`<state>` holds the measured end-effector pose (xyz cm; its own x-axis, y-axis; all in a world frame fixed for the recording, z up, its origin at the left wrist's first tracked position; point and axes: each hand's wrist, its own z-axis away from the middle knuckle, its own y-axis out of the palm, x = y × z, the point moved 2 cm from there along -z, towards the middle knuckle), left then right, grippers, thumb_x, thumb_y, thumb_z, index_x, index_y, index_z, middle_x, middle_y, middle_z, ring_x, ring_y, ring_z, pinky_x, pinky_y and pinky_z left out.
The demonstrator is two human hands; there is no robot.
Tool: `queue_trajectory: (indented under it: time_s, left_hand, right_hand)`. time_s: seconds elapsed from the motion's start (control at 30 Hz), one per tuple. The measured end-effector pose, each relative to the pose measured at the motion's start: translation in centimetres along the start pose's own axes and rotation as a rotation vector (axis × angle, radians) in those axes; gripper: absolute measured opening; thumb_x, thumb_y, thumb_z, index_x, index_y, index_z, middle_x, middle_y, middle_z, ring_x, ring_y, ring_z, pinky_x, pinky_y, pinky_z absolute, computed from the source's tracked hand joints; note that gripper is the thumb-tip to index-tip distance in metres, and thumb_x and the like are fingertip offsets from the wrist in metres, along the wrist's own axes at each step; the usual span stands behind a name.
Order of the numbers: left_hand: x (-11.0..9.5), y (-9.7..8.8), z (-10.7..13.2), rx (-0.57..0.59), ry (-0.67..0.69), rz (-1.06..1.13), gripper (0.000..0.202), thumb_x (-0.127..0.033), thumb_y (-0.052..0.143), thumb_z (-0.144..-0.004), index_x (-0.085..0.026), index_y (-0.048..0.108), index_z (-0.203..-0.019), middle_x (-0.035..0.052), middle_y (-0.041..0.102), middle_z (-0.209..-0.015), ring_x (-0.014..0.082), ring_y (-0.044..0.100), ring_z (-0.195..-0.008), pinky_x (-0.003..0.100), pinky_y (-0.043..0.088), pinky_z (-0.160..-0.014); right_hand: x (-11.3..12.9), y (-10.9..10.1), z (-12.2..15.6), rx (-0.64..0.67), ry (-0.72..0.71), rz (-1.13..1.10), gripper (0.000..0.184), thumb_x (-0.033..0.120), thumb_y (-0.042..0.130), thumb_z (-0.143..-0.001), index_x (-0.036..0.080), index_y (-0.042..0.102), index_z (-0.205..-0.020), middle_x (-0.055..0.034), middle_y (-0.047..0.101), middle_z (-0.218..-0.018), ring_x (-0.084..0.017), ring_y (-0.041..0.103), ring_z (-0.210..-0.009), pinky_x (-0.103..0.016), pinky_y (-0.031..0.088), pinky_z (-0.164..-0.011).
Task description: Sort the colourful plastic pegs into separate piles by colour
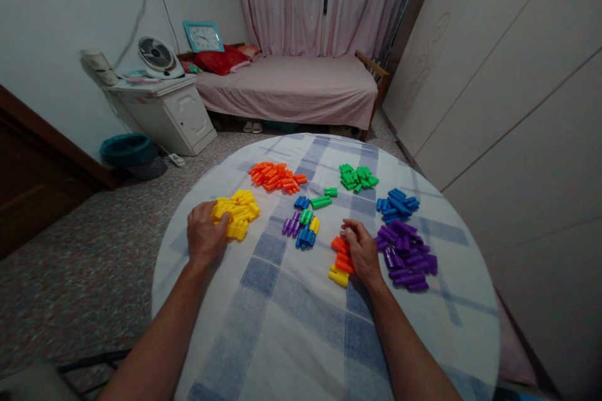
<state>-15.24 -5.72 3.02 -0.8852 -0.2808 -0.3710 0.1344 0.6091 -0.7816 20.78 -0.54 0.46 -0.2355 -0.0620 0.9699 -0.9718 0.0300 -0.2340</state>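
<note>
Short glossy plastic tubes lie sorted by colour on the round table. My left hand [207, 232] rests against the left side of the yellow tube pile [242, 207], thumb apart from the curved fingers; some fingertips are hidden by the pile. Loosely bent, my right hand [362, 247] touches a small group of orange tubes [343, 255], its fingertips apart. Just below these sit a few yellow tubes [338, 276]. Between my hands is a mixed cluster with purple tubes [291, 224], blue tubes [305, 238] and green tubes [321, 202].
An orange tube pile [277, 177] and a green pile [357, 177] lie toward the far side. At the right are a blue pile [397, 205] and a purple pile [408, 257]. A checked cloth [301, 326] covers the table. Beyond stand a bed [291, 84] and a cabinet [183, 116].
</note>
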Motion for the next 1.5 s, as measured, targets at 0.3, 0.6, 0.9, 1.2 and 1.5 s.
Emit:
queue_trajectory:
  time_s: [0.3,0.6,0.9,1.2,1.5]
  left_hand:
    - [-15.4,-1.3,9.3,0.383,0.474,0.387,0.038,-0.035,0.059,-0.079,-0.02,0.053,-0.113,0.008,0.057,-0.113,0.0215,0.052,-0.107,0.036,0.045,-0.092]
    - [-21.2,1.4,12.7,0.586,0.515,0.088,0.036,-0.046,0.063,-0.071,-0.018,0.055,-0.093,0.007,0.057,-0.092,0.0248,0.053,-0.09,0.039,0.045,-0.078]
    - [-18.7,0.5,11.0,0.588,0.491,0.236,0.016,-0.029,0.058,-0.076,-0.022,0.058,-0.09,0.0056,0.058,-0.091,0.0206,0.055,-0.086,0.033,0.047,-0.074]
    - [-7.1,-2.4,2.6,0.115,0.198,0.053,0.027,-0.031,0.052,-0.079,-0.019,0.058,-0.102,0.0083,0.059,-0.102,0.0245,0.055,-0.1,0.037,0.044,-0.09]
    - [-1.2,-1.5,-1.7,0.063,0.124,-0.125,0.031,-0.034,0.05,-0.078,-0.018,0.06,-0.102,0.0089,0.061,-0.101,0.0255,0.055,-0.097,0.037,0.044,-0.088]
  right_hand:
    - [-0.4,-0.1,-0.1,0.006,-0.035,0.008,0.032,0.039,0.044,-0.085,0.019,0.059,-0.105,-0.0077,0.064,-0.099,-0.019,0.062,-0.08,-0.035,0.049,-0.074]
    - [-0.3,-0.1,-0.2,0.012,-0.037,0.01,0.033,0.04,0.043,-0.085,0.019,0.059,-0.105,-0.0076,0.064,-0.099,-0.019,0.061,-0.079,-0.035,0.049,-0.074]
    - [-0.2,0.0,-0.1,0.0,-0.041,-0.001,0.034,0.041,0.044,-0.084,0.019,0.06,-0.105,-0.0073,0.065,-0.099,-0.019,0.061,-0.081,-0.035,0.05,-0.074]
    - [0.1,-0.1,0.0,0.005,-0.03,0.023,0.036,0.043,0.046,-0.083,0.019,0.061,-0.105,-0.0081,0.065,-0.099,-0.02,0.062,-0.082,-0.036,0.049,-0.076]
    - [-0.5,0.0,-0.2,0.008,-0.025,0.014,0.035,0.043,0.046,-0.084,0.019,0.06,-0.106,-0.0087,0.065,-0.101,-0.021,0.062,-0.084,-0.037,0.05,-0.074]
